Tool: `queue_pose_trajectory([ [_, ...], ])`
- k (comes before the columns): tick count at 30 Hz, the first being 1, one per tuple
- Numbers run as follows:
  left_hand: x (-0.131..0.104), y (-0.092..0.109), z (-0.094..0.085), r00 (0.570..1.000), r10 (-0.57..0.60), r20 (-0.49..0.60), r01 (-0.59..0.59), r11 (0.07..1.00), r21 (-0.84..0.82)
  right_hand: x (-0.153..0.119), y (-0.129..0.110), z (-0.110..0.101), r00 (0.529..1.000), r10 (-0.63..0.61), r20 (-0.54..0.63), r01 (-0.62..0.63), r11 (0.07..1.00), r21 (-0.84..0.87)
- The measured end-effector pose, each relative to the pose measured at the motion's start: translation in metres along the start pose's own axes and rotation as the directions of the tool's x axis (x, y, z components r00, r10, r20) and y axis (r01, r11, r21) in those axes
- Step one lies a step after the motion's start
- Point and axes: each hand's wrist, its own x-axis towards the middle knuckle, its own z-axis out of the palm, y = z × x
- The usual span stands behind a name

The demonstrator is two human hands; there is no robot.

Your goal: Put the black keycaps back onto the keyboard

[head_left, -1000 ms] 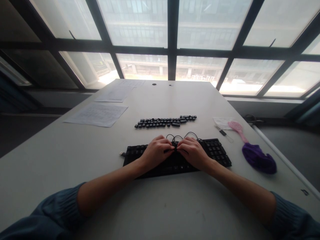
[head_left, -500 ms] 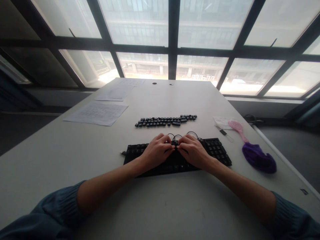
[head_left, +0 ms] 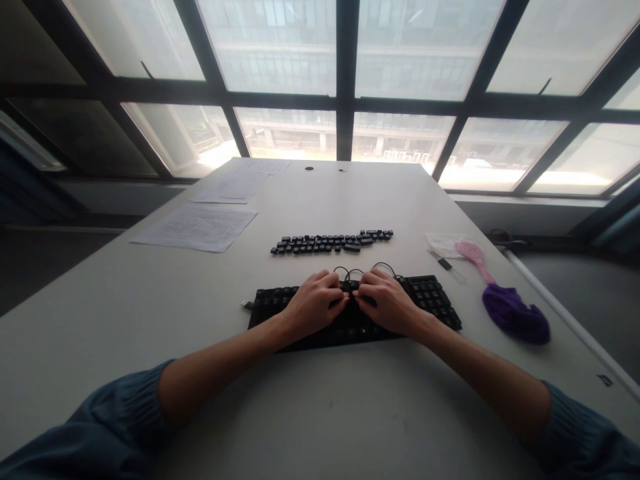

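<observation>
A black keyboard (head_left: 310, 337) lies on the white table, its middle bare of keycaps, with keys left along the top, bottom and right. My left hand (head_left: 320, 300) rests over its middle, thumb and fingers bent together at the upper key rows. From the other side my right hand (head_left: 385, 300) mirrors it, fingers curled and pinched. The fingertips of both hands almost meet beside a key (head_left: 352, 285); what they grip, if anything, is hidden. Beyond the keyboard, loose black keycaps (head_left: 320, 244) stand in rows.
To the right lie a purple cloth (head_left: 515, 315), a pink brush (head_left: 470, 252), a small wire tool with a dark handle (head_left: 445, 264) and a clear plastic bag (head_left: 440, 244). Paper sheets (head_left: 195, 228) lie at the left. A USB plug (head_left: 247, 305) sticks out beside the keyboard.
Both hands stay at the same spot on the keyboard, with barely any finger movement. The view has shifted very slightly.
</observation>
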Motion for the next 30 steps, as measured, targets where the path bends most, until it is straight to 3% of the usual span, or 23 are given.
queue_pose_trajectory([
  [20,0.0008,0.0010,0.0017,1.000,-0.010,-0.009,0.010,0.999,-0.034,0.0003,0.0036,0.0022,0.995,0.018,0.094,-0.012,0.998,-0.061],
  [30,0.0003,-0.0029,0.0034,1.000,-0.003,-0.022,0.003,1.000,-0.025,-0.0046,0.0030,0.0039,0.999,-0.037,-0.010,0.036,0.999,-0.039],
])
